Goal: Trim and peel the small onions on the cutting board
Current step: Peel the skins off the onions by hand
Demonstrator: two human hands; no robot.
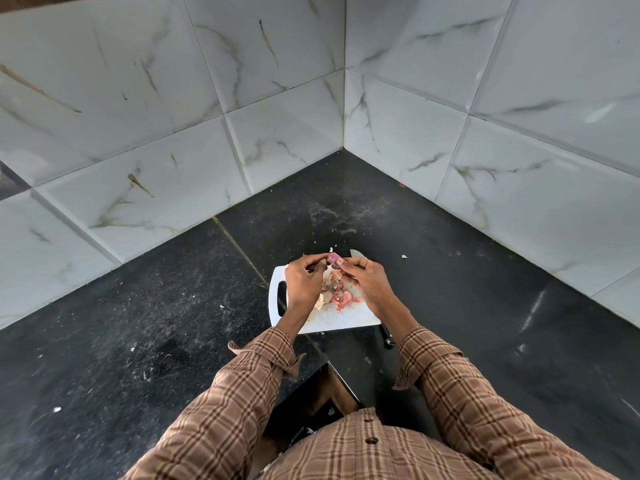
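Onion (333, 258) first: one small pinkish bulb sits pinched between both sets of fingertips, lifted above the far edge of the white cutting board (341, 318). From where I stand, the right hand (366, 283) has thumb and forefinger closed on the bulb's right side, wrist bent and forearm coming in from the lower right. The left hand (303, 285) mirrors it, fingers curled and closed on the left side, where a thin strip of skin seems to trail from the fingertips, though it is too small to be sure. Both checked sleeves (446, 355) angle in toward the board. Under the hands lies a heap of peels and trimmings (341, 295). A knife's handle (387, 336) pokes out by the right wrist, on the dark counter (138, 323).
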